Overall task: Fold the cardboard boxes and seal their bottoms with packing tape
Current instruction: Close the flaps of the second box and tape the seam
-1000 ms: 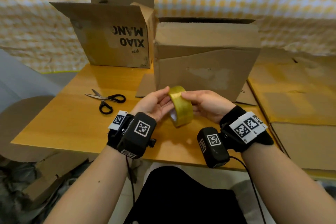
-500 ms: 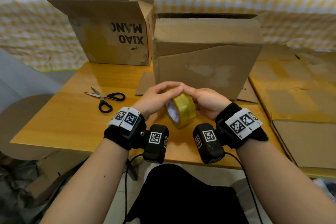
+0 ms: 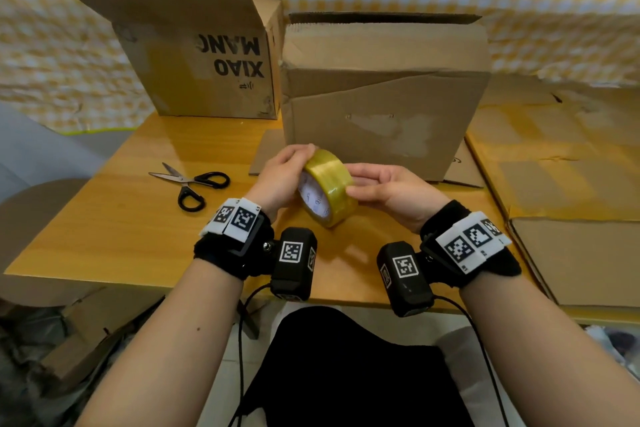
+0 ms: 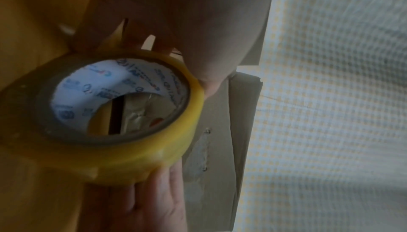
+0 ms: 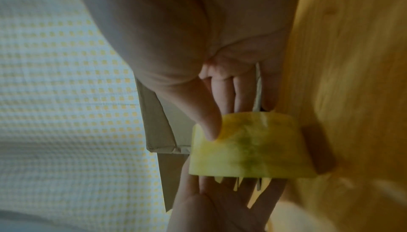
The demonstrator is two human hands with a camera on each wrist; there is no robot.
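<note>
A yellow roll of packing tape (image 3: 329,185) is held upright just above the wooden table (image 3: 104,218), between both hands. My left hand (image 3: 282,173) grips its far left side, fingers curled over the top. My right hand (image 3: 384,189) holds the right side, thumb pressed on the tape's outer band. The left wrist view looks through the roll's (image 4: 114,113) printed white core; the right wrist view shows the thumb (image 5: 209,124) on the roll (image 5: 249,150). Behind stands a plain cardboard box (image 3: 384,97), its lower flaps spread on the table.
Black-handled scissors (image 3: 194,184) lie on the table to the left of my hands. An open box printed XIAO MANG (image 3: 207,55) stands at the back left. Flattened cardboard (image 3: 568,184) is stacked on the right. A checked cloth hangs behind.
Both hands have turned the tape roll, so its white core now faces me more. The left wrist has rolled over, and the hands have drifted slightly forward toward the plain box.
</note>
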